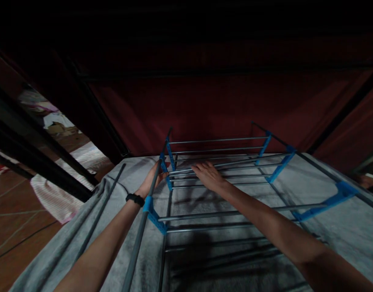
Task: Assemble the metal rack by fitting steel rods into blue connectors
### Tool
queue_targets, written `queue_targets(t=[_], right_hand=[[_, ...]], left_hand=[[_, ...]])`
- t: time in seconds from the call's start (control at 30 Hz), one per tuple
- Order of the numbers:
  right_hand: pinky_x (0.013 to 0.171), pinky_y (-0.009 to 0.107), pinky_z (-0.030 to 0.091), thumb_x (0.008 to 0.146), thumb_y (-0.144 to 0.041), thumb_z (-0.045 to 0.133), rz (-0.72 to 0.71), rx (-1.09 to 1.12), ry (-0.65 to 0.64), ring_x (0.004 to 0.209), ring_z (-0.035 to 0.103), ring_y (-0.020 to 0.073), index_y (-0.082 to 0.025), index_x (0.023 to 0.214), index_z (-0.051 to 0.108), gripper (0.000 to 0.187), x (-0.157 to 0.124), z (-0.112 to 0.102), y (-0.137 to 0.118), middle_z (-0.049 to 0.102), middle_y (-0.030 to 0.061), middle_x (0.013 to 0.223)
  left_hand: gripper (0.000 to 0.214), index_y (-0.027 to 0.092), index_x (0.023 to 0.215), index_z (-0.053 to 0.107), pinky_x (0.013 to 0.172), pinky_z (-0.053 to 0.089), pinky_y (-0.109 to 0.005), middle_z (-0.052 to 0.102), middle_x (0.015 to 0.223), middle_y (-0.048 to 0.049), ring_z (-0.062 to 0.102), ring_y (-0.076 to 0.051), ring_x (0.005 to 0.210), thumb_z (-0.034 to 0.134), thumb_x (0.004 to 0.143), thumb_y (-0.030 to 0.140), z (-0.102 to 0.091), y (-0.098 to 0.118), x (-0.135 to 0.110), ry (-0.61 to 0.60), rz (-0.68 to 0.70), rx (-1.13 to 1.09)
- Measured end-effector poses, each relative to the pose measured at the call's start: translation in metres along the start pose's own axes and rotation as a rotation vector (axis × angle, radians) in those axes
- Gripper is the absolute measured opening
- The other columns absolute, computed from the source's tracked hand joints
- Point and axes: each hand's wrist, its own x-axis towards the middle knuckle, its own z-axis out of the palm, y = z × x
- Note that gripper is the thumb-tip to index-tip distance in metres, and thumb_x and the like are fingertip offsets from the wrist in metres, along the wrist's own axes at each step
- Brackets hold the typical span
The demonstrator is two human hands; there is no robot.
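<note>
A metal rack (231, 213) of grey tubes and blue plastic joints lies on its side on a grey cloth (341, 239). My left hand (152, 178), with a black band on the wrist, is wrapped round the rack's left upright tube (140, 239) just below a blue joint (163, 162). My right hand (209, 175) lies flat, fingers stretched out, on the thin rails of a shelf tier (216, 168). It holds nothing.
A dark red fabric wall (219, 101) with black poles rises behind the rack. At the left lies a brown tiled floor (16, 219) with a pale checked cloth (58, 194) and clutter beyond. A loose grey tube (108, 194) rests on the grey cloth's left side.
</note>
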Motion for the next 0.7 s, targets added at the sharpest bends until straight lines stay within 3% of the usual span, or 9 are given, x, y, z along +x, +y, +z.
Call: queue_targets(t=[0.1, 0.2, 0.33, 0.53, 0.7], right_hand=[[0.096, 0.038, 0.046, 0.097, -0.006, 0.037, 0.030, 0.016, -0.077, 0.110, 0.060, 0.0235, -0.021, 0.134, 0.056, 0.044, 0.011, -0.002, 0.001, 0.062, 0.0111, 0.123], [0.088, 0.036, 0.049, 0.098, -0.007, 0.036, 0.030, 0.060, -0.142, 0.107, 0.062, 0.0231, -0.023, 0.132, 0.057, 0.043, 0.017, -0.004, 0.006, 0.060, 0.0114, 0.127], [0.093, 0.038, 0.048, 0.098, -0.005, 0.036, -0.013, 0.093, -0.117, 0.114, 0.060, 0.0247, -0.022, 0.135, 0.056, 0.045, 0.018, -0.002, 0.011, 0.058, 0.0139, 0.131], [0.099, 0.038, 0.047, 0.097, -0.004, 0.036, -0.025, 0.101, -0.074, 0.122, 0.057, 0.0239, -0.023, 0.142, 0.053, 0.052, 0.025, 0.003, 0.022, 0.056, 0.0131, 0.141], [0.106, 0.038, 0.044, 0.095, -0.003, 0.039, -0.045, 0.091, 0.016, 0.123, 0.057, 0.0240, -0.020, 0.139, 0.057, 0.050, 0.031, 0.001, 0.030, 0.056, 0.0140, 0.140]], left_hand=[[0.065, 0.020, 0.131, 0.054, 0.081, 0.056, -0.035, 0.071, 0.107, -0.0092, 0.068, -0.024, 0.096, 0.081, 0.074, 0.035, 0.000, -0.003, 0.002, 0.012, -0.037, 0.014], [0.058, 0.021, 0.128, 0.056, 0.083, 0.054, -0.033, 0.070, 0.099, -0.0049, 0.067, -0.021, 0.091, 0.079, 0.078, 0.036, -0.003, -0.003, 0.002, -0.030, -0.038, 0.037], [0.058, 0.022, 0.125, 0.057, 0.083, 0.054, -0.032, 0.067, 0.100, -0.0033, 0.065, -0.020, 0.091, 0.081, 0.074, 0.035, -0.006, -0.003, 0.000, -0.089, -0.027, 0.059], [0.050, 0.021, 0.117, 0.060, 0.081, 0.053, -0.033, 0.066, 0.094, -0.0025, 0.065, -0.020, 0.087, 0.079, 0.074, 0.038, 0.002, -0.002, 0.002, -0.026, -0.069, 0.038], [0.029, 0.018, 0.091, 0.065, 0.085, 0.052, -0.035, 0.067, 0.090, -0.0037, 0.064, -0.021, 0.087, 0.076, 0.077, 0.041, 0.007, -0.006, 0.003, -0.017, -0.105, 0.048]])
